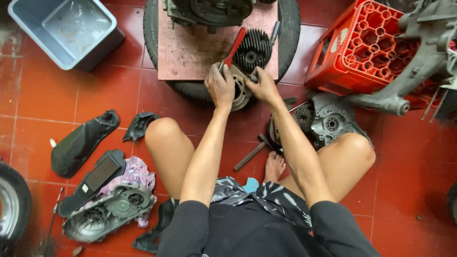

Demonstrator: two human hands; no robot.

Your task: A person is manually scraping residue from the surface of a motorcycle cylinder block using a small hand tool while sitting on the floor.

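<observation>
The person sat on the red tiled floor (109, 90) with both arms stretched to the near edge of a pink board (190, 52) laid on a tyre (293, 28). The left hand (220, 86) was clenched round the dark handle end of a red-handled tool (235, 46), whose red part slanted up toward the board's far edge. The right hand (263, 85) gripped the round metal engine part (239, 90) held between the 2 hands at the board's near edge, just in front of a black finned cylinder (253, 50). To do this well, I judged the right hand should brace the part firmly against the board so it could not turn, with the tool worked in short, controlled strokes away from the fingers. A hammer (253, 151) lay on the tiles between the knees
</observation>
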